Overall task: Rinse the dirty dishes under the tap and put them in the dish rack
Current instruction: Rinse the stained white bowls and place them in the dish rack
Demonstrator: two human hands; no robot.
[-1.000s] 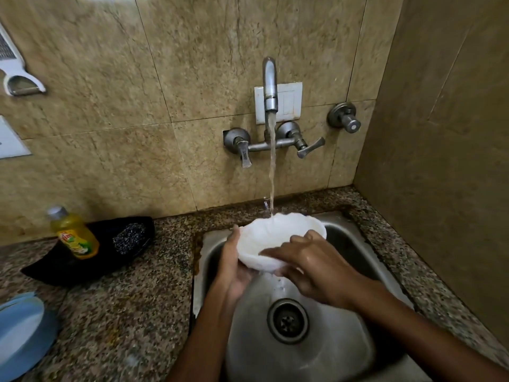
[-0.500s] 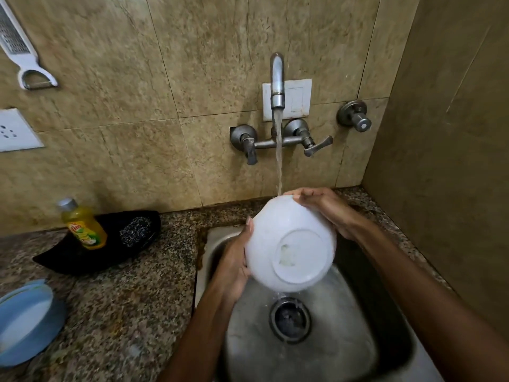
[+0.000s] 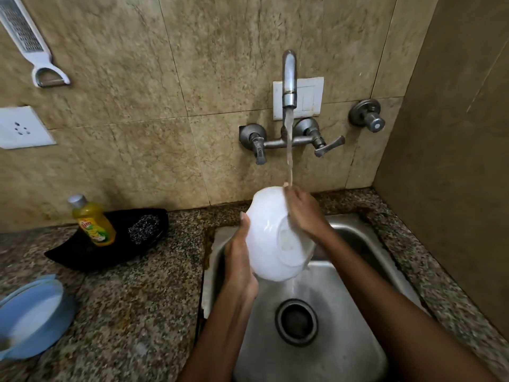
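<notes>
A white bowl (image 3: 268, 244) is held tipped on its side above the steel sink (image 3: 330, 340), its underside and foot ring facing me. My left hand (image 3: 239, 260) grips its left rim. My right hand (image 3: 304, 213) lies flat against the bowl's upper right side, fingers at the top edge. Water runs from the wall tap (image 3: 289, 81) onto the top of the bowl and my right fingers, then drains off the bowl's lower edge into the sink. No dish rack is in view.
On the granite counter to the left stands a yellow dish soap bottle (image 3: 92, 221) in a black tray (image 3: 110, 244) with a steel scrubber (image 3: 144, 228). A blue dish (image 3: 30, 315) sits at the left edge. A grater (image 3: 30, 42) hangs on the wall. A side wall closes the right.
The bowl went from upright under the stream to turned over with its base toward me. My right hand slid from the bowl's top rim down onto its right side.
</notes>
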